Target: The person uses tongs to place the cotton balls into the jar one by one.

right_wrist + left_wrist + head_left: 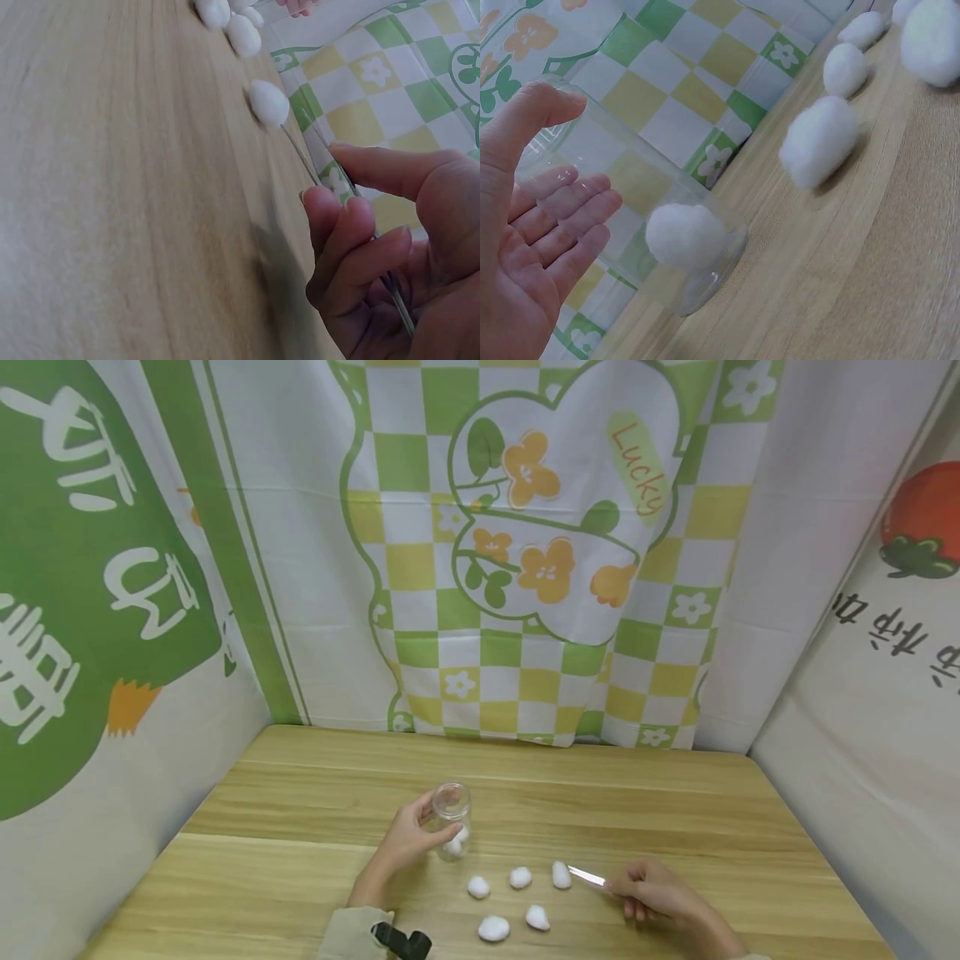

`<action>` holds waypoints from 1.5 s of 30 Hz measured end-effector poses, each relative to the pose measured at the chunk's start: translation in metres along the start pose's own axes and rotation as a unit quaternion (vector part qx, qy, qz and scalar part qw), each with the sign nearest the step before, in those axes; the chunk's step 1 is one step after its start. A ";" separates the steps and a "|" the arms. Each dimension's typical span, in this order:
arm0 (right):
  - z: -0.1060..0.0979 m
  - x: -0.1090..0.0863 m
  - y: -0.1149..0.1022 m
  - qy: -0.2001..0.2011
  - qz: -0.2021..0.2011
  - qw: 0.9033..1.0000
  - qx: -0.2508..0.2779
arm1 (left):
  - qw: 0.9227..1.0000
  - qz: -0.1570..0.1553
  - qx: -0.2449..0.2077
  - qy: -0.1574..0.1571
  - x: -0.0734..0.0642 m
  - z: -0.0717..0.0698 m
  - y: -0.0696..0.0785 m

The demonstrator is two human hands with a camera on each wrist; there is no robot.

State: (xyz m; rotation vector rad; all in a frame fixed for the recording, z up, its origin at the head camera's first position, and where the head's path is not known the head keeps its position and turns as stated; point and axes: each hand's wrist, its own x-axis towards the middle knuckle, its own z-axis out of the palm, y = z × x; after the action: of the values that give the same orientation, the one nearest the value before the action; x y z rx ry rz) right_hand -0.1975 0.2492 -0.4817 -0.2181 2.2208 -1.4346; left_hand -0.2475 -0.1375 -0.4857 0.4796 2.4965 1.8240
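In the head view, a clear jar point(452, 814) on the table point(337, 793) is gripped by the left hand point(408, 842), thumb and fingers spread around it. To its right, tweezers point(587, 877) are pinched in the curled right hand point(654, 892), beside the rightmost of five cotton balls point(520, 877). In the left wrist view, cotton point(686, 235) is seen inside the jar. In the right wrist view, the tweezers' prongs are parted.

Upright clear jar point(454, 811) — cotton point(686, 236) inside, spread tweezers point(587, 876), five white cotton balls point(493, 929)
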 end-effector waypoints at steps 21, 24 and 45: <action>0.003 0.001 0.004 -0.005 0.015 1.000 -0.014 | 1.000 -0.011 -0.007 0.000 -0.001 0.000 -0.001; 0.004 0.001 0.004 -0.007 0.015 1.000 -0.015 | 1.000 -0.013 -0.006 -0.001 -0.001 0.000 -0.001; 0.012 0.006 -0.001 0.000 0.006 1.000 -0.017 | 1.000 -0.010 -0.013 0.002 -0.001 0.000 0.001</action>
State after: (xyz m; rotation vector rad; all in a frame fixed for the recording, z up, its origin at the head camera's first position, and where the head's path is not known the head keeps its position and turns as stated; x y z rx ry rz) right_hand -0.1970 0.2364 -0.4864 -0.2158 2.2450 -1.3909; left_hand -0.2466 -0.1376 -0.4847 0.4476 2.4688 1.8492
